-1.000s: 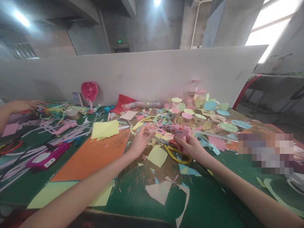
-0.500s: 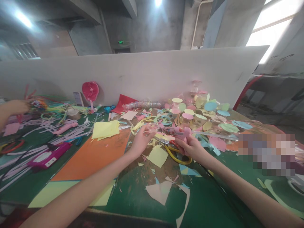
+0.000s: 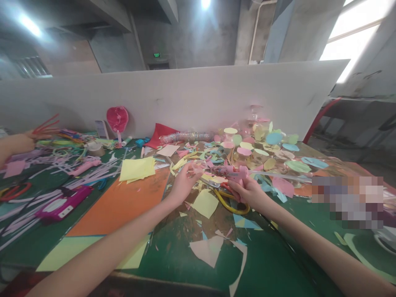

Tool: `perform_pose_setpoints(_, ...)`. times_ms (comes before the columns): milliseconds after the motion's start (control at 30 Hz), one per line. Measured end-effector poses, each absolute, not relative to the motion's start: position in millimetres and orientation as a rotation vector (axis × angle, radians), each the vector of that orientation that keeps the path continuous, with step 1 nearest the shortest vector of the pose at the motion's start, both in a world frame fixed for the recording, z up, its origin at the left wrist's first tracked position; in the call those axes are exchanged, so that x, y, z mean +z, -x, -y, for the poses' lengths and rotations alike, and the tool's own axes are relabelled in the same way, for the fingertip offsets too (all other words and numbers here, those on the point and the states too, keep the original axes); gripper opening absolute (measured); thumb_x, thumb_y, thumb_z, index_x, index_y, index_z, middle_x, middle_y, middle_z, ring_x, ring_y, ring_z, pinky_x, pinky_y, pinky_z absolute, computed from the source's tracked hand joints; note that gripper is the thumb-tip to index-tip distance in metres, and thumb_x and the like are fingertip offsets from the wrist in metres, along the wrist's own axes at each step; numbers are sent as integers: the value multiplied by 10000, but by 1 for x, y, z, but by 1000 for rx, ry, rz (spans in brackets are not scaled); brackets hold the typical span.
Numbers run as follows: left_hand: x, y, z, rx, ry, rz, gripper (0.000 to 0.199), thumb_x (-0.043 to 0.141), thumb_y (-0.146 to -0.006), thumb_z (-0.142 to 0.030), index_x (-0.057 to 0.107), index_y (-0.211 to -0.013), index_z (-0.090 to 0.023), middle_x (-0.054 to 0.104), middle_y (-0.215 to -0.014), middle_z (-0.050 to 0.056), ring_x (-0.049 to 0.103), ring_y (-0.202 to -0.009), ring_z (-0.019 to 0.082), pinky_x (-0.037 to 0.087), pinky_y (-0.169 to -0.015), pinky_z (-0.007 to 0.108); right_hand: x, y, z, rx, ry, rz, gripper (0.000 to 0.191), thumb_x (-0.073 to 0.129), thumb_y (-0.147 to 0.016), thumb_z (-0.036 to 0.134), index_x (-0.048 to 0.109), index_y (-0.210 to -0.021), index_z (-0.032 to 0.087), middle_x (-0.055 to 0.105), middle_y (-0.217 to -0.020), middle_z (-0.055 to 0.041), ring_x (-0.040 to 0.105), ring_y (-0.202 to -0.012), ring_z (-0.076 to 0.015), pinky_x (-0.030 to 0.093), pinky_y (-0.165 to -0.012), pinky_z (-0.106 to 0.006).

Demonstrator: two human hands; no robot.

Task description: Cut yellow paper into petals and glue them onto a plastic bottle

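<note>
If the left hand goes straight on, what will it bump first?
The left hand would probably meet the pink glue gun in the right hand, though depth is hard to judge.

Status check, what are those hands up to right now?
Right hand gripping pink glue gun. Left hand at its tip, pinching something too small to tell. Yellow scissors just below, paper scraps all around.

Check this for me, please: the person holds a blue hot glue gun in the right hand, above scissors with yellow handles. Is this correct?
The colour is wrong: the hot glue gun in the right hand is pink, as the head view shows. The rest is correct: it is above the scissors with yellow handles.
</note>
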State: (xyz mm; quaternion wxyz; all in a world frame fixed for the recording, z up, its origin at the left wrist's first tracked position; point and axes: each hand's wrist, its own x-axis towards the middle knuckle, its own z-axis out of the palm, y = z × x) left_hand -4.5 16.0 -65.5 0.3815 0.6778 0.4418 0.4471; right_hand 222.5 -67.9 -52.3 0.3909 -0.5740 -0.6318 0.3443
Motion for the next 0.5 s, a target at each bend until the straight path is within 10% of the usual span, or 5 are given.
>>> perform_pose_setpoints(500, -65, 2, -11, 1123, -1869, -1030, 425, 640, -852, -409, 567, -1240, -249, 632, -1296, 79, 639, -1096, 234, 511, -932, 365, -35, -227, 70, 980, 1407, 1461, 614, 506, -800, 748, 495, -503, 211, 591, -529, -30, 484, -476, -116, 400, -512, -258)
